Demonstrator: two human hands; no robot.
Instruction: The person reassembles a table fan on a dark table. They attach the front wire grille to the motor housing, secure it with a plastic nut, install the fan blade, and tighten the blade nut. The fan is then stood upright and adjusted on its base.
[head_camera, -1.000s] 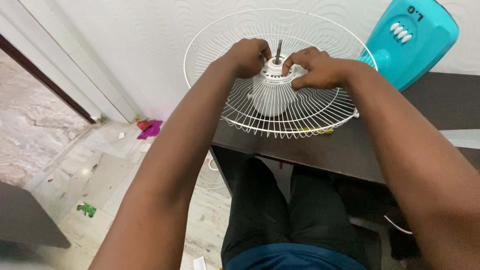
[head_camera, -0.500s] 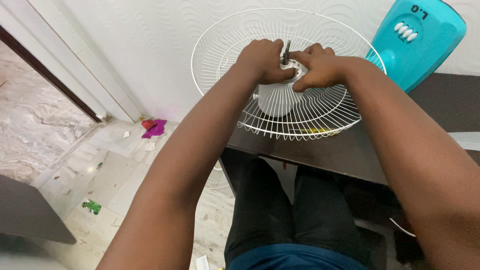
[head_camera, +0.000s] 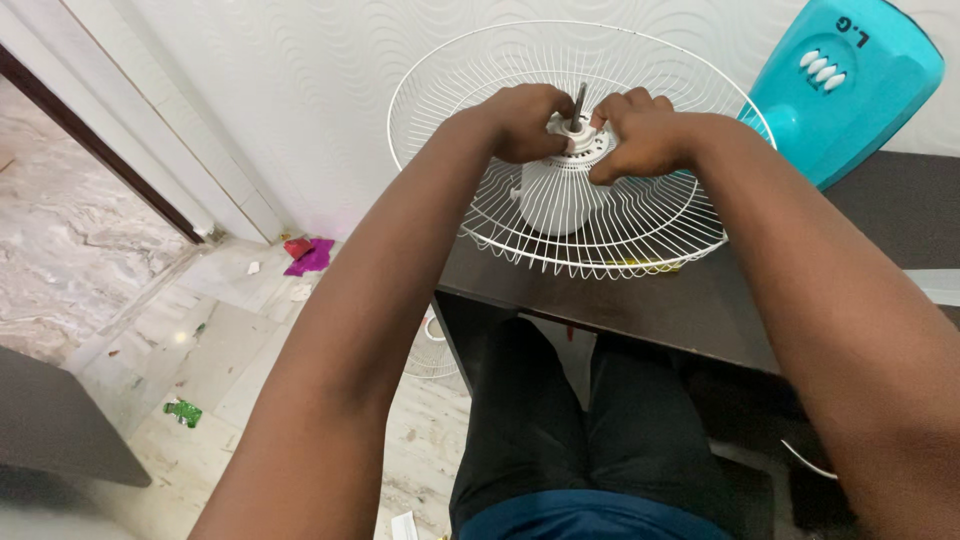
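The person sat at a dark surface (head_camera: 690, 300) with both arms stretched forward over a white wire fan guard (head_camera: 440, 100). The guard lay dish-like, open side up, one edge on the surface and the far rim near the white textured wall (head_camera: 300, 80). At its centre sat the white motor housing (head_camera: 550, 205), showing through the wires below, with a metal shaft (head_camera: 579, 101) standing up out of a round white hub (head_camera: 585, 145).

The left hand (head_camera: 525, 120) was curled at the hub's left side, fingers closed against it just beside the shaft. The right hand (head_camera: 645, 135) pressed in from the opposite side, its fingers bent and pinched on the hub's rim. Gripping from both sides looked like a way to steady or turn the centre piece while the guard stayed seated around the motor; whether a separate nut or ring lay under the fingers I could not tell, since the hands covered it.

As a container the guard held nothing loose; only the hub and shaft stood in it. Something thin and yellow (head_camera: 635, 264) showed under its near edge, too hidden to name. A turquoise fan base (head_camera: 850, 90) with a row of white buttons leaned at the right, just beside the guard's rim.

Below, on the tiled floor (head_camera: 200, 350), lay scraps: a pink wrapper (head_camera: 308, 258) by the wall and a green one (head_camera: 183, 412) nearer.
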